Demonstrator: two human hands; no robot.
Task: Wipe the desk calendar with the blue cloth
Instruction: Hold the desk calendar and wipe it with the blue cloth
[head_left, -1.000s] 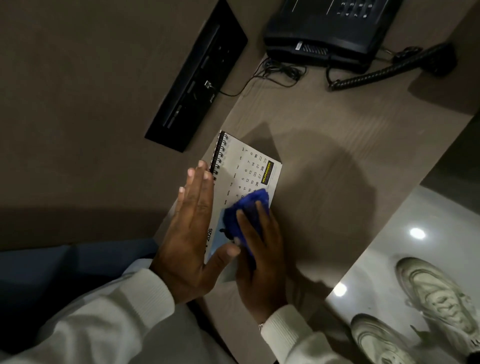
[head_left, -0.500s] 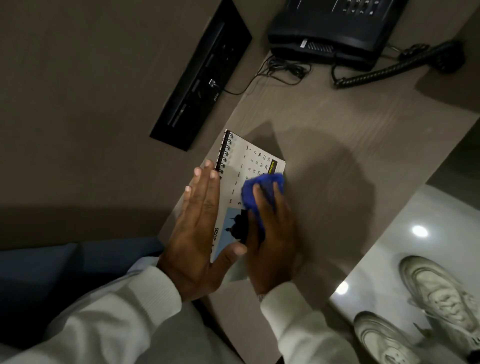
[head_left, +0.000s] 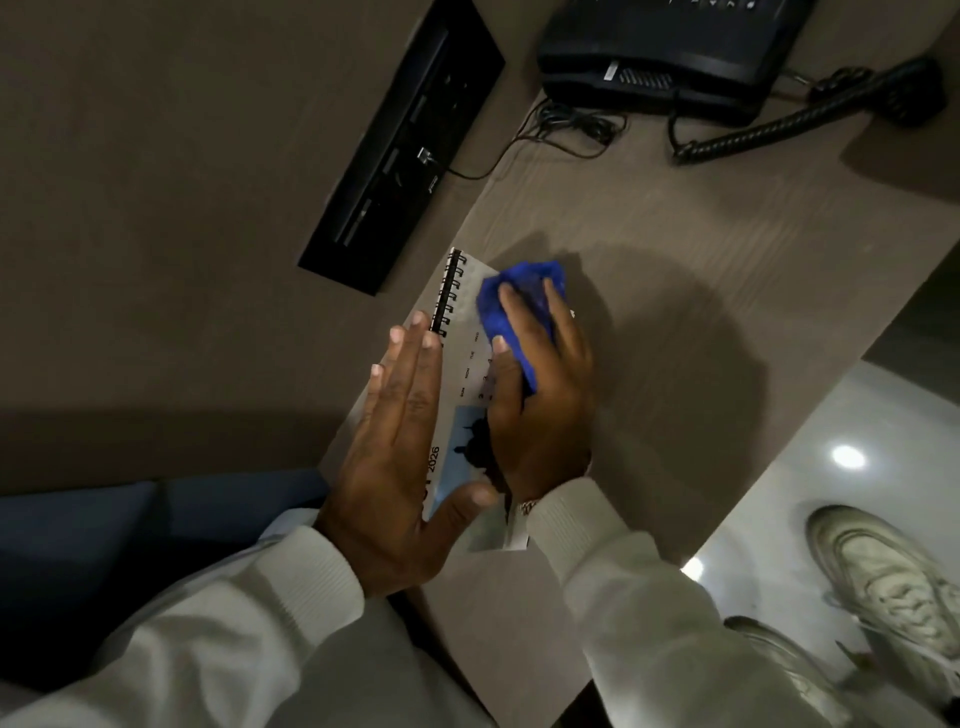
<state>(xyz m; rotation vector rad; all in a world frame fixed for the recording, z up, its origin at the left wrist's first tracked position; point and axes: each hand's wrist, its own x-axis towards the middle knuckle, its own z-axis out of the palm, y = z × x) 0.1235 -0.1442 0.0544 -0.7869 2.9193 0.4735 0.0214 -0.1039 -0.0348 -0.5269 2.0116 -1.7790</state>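
Note:
A white spiral-bound desk calendar (head_left: 465, 358) lies flat on the brown desk (head_left: 675, 322), its black coil along the left edge. My left hand (head_left: 400, 447) rests flat on the calendar's left side with fingers straight and together, thumb spread across its lower part. My right hand (head_left: 540, 395) presses the bunched blue cloth (head_left: 514, 306) against the calendar's far right corner. The hands and cloth hide much of the page.
A black phone (head_left: 670, 52) with its coiled cord (head_left: 779, 124) sits at the desk's far end. A black socket panel (head_left: 405, 150) is set in the wall on the left. Pale shoes (head_left: 893, 587) stand on the shiny floor past the desk's right edge.
My right hand has slid the blue cloth up the calendar, from the lower middle to the far corner. My left hand has stayed flat on the left side.

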